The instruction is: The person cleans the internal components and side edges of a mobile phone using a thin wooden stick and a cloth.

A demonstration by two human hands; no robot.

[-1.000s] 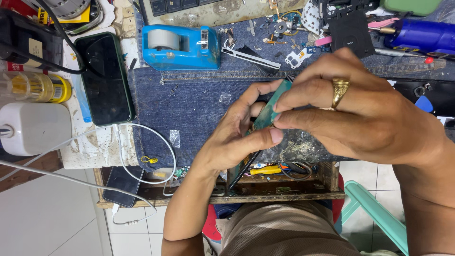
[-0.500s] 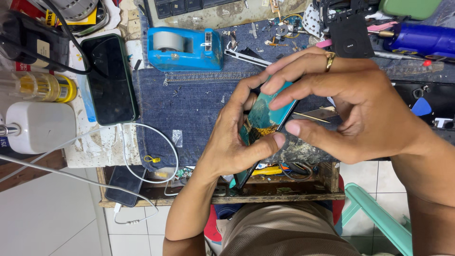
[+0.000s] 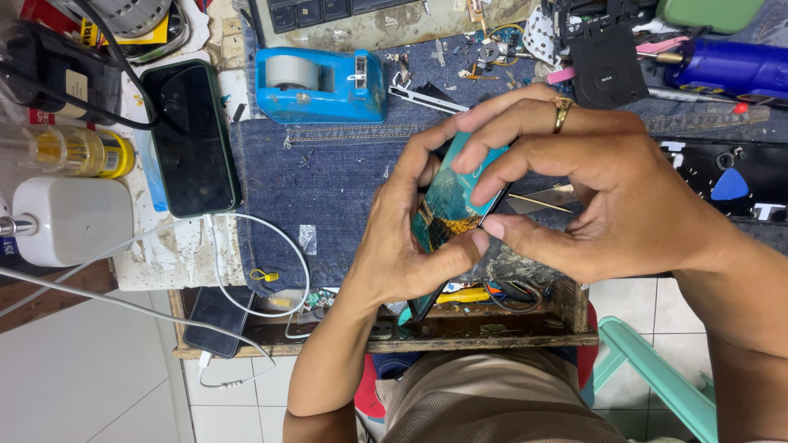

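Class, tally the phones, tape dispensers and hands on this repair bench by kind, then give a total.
Phones: 3 – held phone, dark phone, small phone
Tape dispensers: 1 – blue tape dispenser
Hands: 2 – left hand, right hand
Total: 6

You work under bright, even light that comes mostly from above, so shadows stay soft and short beneath your hands. The dark phone screen [image 3: 190, 139] lying on the bench [image 3: 328, 189] carries a pale sheen (no harsh glare), and the blue tape dispenser [image 3: 318, 84] shows small highlights. Focus is sharp across the middle; the corners bend and soften slightly, and no motion blur is visible.
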